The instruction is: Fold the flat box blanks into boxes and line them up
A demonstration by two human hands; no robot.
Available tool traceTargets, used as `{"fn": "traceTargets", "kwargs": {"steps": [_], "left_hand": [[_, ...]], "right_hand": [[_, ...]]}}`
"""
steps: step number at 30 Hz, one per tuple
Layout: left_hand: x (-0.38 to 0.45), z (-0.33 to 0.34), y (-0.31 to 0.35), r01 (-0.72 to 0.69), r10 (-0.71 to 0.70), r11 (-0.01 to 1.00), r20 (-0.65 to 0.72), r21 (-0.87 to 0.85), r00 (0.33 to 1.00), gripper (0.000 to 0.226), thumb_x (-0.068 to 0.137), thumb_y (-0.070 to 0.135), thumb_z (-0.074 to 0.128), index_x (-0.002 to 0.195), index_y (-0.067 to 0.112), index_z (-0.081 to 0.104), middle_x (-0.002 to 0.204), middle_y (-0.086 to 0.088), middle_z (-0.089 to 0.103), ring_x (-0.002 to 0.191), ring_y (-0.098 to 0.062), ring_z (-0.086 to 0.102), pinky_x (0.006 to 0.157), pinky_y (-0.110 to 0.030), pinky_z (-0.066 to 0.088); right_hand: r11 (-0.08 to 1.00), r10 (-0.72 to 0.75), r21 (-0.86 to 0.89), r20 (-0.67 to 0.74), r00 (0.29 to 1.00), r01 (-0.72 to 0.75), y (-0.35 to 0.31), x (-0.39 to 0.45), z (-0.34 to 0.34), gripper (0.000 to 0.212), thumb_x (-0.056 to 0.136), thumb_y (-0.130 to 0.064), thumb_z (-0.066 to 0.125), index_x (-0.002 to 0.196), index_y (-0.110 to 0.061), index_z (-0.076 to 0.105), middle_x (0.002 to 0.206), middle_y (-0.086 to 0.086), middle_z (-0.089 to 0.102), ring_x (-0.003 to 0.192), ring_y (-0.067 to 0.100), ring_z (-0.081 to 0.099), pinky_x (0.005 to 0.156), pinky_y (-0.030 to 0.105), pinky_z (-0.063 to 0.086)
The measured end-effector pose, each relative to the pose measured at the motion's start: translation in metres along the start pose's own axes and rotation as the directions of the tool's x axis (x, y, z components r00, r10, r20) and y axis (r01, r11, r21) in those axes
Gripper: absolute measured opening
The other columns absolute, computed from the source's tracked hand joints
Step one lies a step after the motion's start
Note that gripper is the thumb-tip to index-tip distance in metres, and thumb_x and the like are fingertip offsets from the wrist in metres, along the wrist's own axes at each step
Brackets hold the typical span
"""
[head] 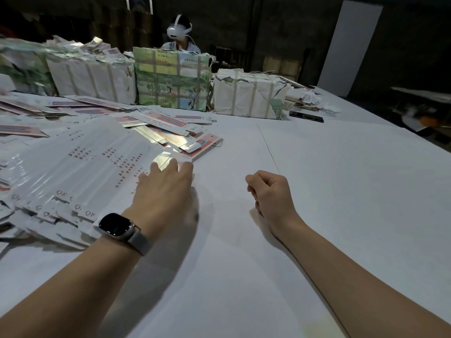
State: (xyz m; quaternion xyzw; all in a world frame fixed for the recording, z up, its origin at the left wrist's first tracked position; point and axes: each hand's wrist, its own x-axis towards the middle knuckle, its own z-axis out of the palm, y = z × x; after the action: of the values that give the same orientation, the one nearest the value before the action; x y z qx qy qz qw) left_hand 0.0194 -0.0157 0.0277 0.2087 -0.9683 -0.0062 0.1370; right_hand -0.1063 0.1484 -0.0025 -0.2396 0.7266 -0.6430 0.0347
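Left hand point(166, 189), fingers extended, at near right edge of fanned white printed cardboard box blanks point(80, 167); right hand point(271, 193) fisted, empty, farther off.

Dim room, bright white table point(317, 191), glare on blanks point(161, 159) — motion blur left, wide-angle bending edges
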Motion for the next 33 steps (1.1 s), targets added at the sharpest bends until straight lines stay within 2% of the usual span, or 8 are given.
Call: {"fn": "traceTargets", "kwargs": {"steps": [8, 11, 16, 22, 25, 27, 29, 33], "left_hand": [[-0.005, -0.015, 0.010, -0.072, 0.068, 0.996, -0.079, -0.043, 0.995, 0.046, 0.087, 0.033, 0.054, 0.129, 0.019, 0.040, 0.075, 0.003, 0.040, 0.069, -0.028, 0.042, 0.055, -0.033, 0.030], [-0.003, -0.029, 0.011, -0.086, 0.074, 0.993, -0.139, -0.083, 0.988, 0.051, 0.086, 0.019, 0.051, 0.136, 0.020, 0.039, 0.084, -0.004, 0.050, 0.071, -0.035, 0.046, 0.058, -0.040, 0.041], [0.025, -0.069, 0.016, -0.284, 0.110, 0.916, -0.504, -0.283, 0.857, 0.061, 0.083, -0.011, 0.058, 0.136, 0.017, 0.049, 0.111, -0.020, 0.069, 0.081, -0.043, 0.066, 0.055, -0.046, 0.057], [0.048, -0.060, 0.046, -0.097, -0.021, 0.329, -0.110, -0.939, 0.994, 0.020, 0.101, 0.015, 0.059, 0.119, 0.023, 0.061, 0.108, 0.010, 0.065, 0.066, -0.001, 0.069, 0.047, -0.020, 0.054], [0.046, -0.030, 0.051, -0.033, -0.086, 0.258, -0.057, -0.965, 0.995, 0.013, 0.102, 0.013, 0.059, 0.100, 0.024, 0.067, 0.085, 0.016, 0.066, 0.050, 0.001, 0.060, 0.042, -0.012, 0.040], [0.047, -0.019, 0.049, 0.000, -0.122, 0.236, -0.030, -0.972, 0.992, 0.006, 0.096, 0.022, 0.066, 0.098, 0.027, 0.063, 0.092, 0.015, 0.064, 0.073, 0.001, 0.064, 0.051, -0.013, 0.043], [0.045, -0.016, 0.048, 0.003, -0.101, 0.225, -0.021, -0.974, 0.995, 0.039, 0.076, 0.048, 0.078, 0.102, 0.029, 0.056, 0.093, 0.018, 0.063, 0.082, 0.003, 0.063, 0.058, -0.011, 0.044], [0.041, -0.016, 0.049, 0.051, 0.069, 0.136, 0.061, -0.989, 0.996, 0.068, 0.054, 0.052, 0.081, 0.109, 0.029, 0.050, 0.099, 0.009, 0.057, 0.062, 0.003, 0.058, 0.054, -0.014, 0.044]], "right_hand": [[1.000, 0.014, -0.005, 0.009, 1.000, -0.014, 0.000, -0.001, 0.000, 0.041, 0.091, -0.013, 0.061, 0.057, -0.005, 0.039, 0.048, -0.008, 0.035, 0.040, 0.002, 0.040, 0.055, 0.024, 0.023], [1.000, 0.021, 0.006, 0.004, 1.000, -0.021, -0.002, -0.002, 0.000, 0.044, 0.089, -0.017, 0.060, 0.051, -0.016, 0.037, 0.050, -0.009, 0.037, 0.042, 0.004, 0.032, 0.053, 0.025, 0.022], [0.990, 0.077, 0.125, -0.112, 0.991, -0.063, -0.009, -0.004, 0.000, 0.040, 0.077, -0.025, 0.058, 0.058, -0.017, 0.024, 0.063, 0.009, 0.019, 0.059, 0.022, 0.014, 0.054, 0.034, 0.011], [0.971, 0.064, 0.238, -0.211, 0.975, -0.012, -0.009, -0.004, -0.005, 0.042, 0.082, -0.019, 0.057, 0.065, 0.000, 0.023, 0.063, 0.012, 0.020, 0.060, 0.026, 0.015, 0.056, 0.041, 0.014], [0.970, 0.046, 0.244, -0.254, 0.966, 0.018, -0.011, -0.002, -0.004, 0.043, 0.078, -0.024, 0.056, 0.065, 0.001, 0.023, 0.063, 0.022, 0.018, 0.064, 0.030, 0.015, 0.057, 0.042, 0.014], [0.967, 0.047, 0.253, -0.280, 0.959, 0.027, -0.013, 0.001, -0.006, 0.043, 0.077, -0.025, 0.056, 0.065, 0.001, 0.023, 0.064, 0.026, 0.017, 0.065, 0.032, 0.014, 0.056, 0.042, 0.013], [0.962, 0.056, 0.271, -0.292, 0.955, 0.026, -0.012, 0.004, -0.009, 0.043, 0.077, -0.025, 0.056, 0.065, -0.001, 0.023, 0.063, 0.022, 0.017, 0.062, 0.029, 0.013, 0.054, 0.039, 0.012], [0.963, 0.023, 0.264, -0.300, 0.954, 0.059, -0.014, 0.005, -0.011, 0.040, 0.078, -0.026, 0.056, 0.058, -0.015, 0.023, 0.059, 0.010, 0.023, 0.052, 0.016, 0.017, 0.049, 0.030, 0.016]]}}
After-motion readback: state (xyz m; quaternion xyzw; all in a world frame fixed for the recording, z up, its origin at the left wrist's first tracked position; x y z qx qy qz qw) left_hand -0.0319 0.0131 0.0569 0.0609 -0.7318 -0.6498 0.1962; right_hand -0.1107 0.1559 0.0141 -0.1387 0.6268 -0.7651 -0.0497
